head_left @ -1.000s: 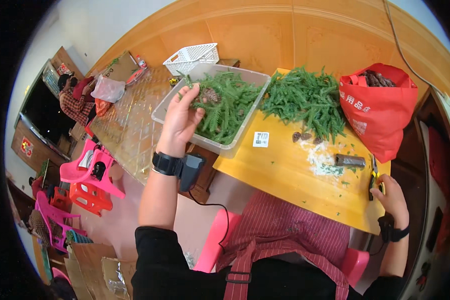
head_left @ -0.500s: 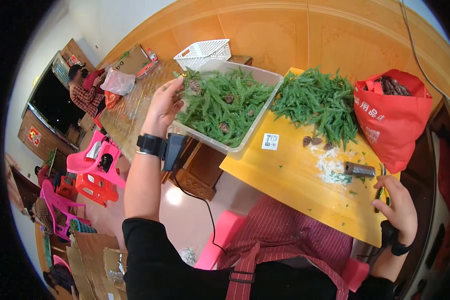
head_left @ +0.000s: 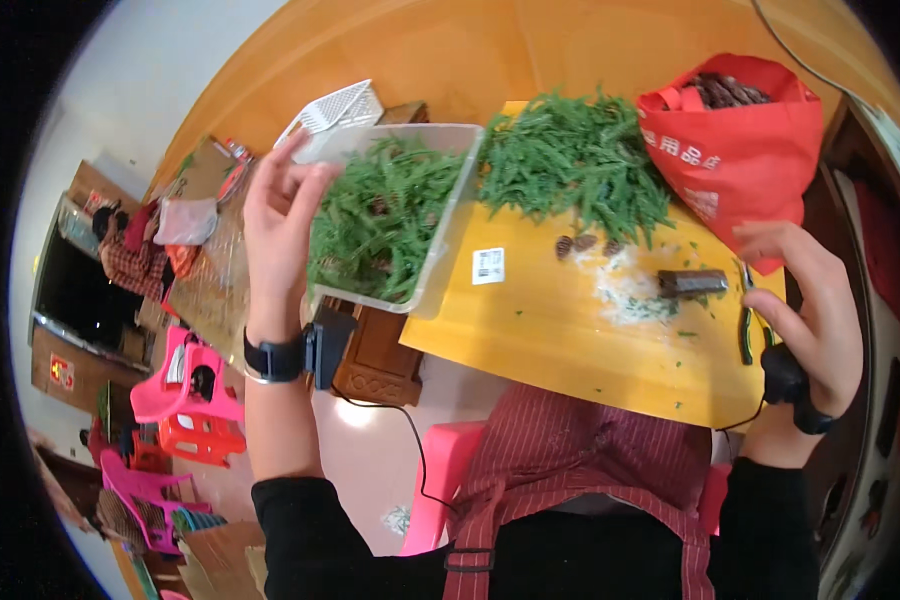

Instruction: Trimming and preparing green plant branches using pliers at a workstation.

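On the board lie one tool and seemingly three pinecones.

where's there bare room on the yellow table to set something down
On the yellow table, the stretch between the white label, powder and near edge is bare but for scraps. It is crowded behind with green sprigs, and at right with the brown roll, pliers and red bag.

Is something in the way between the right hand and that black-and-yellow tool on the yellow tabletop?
No, nothing visible stands between the right hand and the black-and-yellow tool. The tool lies close by on the yellow tabletop. The brown cylinder is on the tool's other side.
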Demonstrator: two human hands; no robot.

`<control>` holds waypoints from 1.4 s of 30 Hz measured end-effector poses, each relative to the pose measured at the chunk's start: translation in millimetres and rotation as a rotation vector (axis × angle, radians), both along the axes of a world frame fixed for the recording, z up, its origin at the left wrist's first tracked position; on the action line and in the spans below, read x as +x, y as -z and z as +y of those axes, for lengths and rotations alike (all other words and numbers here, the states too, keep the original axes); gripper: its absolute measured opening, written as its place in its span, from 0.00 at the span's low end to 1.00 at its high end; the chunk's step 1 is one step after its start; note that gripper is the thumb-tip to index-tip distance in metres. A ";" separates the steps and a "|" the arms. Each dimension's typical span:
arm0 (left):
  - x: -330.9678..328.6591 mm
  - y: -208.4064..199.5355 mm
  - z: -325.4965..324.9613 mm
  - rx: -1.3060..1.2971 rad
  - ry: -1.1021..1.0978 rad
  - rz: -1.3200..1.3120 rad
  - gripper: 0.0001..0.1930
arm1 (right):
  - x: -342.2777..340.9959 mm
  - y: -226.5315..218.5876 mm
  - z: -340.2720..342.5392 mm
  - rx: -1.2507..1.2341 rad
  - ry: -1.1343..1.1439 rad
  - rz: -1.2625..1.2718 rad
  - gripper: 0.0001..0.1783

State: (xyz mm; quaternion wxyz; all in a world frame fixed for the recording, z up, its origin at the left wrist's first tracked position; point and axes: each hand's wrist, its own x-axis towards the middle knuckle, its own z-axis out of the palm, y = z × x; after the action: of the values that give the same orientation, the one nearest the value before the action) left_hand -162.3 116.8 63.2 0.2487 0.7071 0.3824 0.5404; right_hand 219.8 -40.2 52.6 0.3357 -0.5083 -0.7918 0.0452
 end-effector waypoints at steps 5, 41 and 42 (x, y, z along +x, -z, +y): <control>76.3 11.7 -22.3 -0.324 0.378 0.243 0.12 | 7.7 8.8 5.3 0.046 0.002 0.064 0.10; 204.7 86.4 69.5 -0.706 0.889 -0.357 0.05 | 45.4 34.2 55.2 0.093 0.178 0.114 0.21; 204.4 88.7 65.2 -0.770 0.927 -0.417 0.05 | 40.5 38.3 63.1 0.092 0.184 0.110 0.21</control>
State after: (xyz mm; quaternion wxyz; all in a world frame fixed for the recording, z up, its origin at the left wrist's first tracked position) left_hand 42.1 182.0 -25.5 0.7623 0.5391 0.1470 0.3266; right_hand 260.2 22.9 14.3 0.4041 -0.5597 -0.7235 0.0057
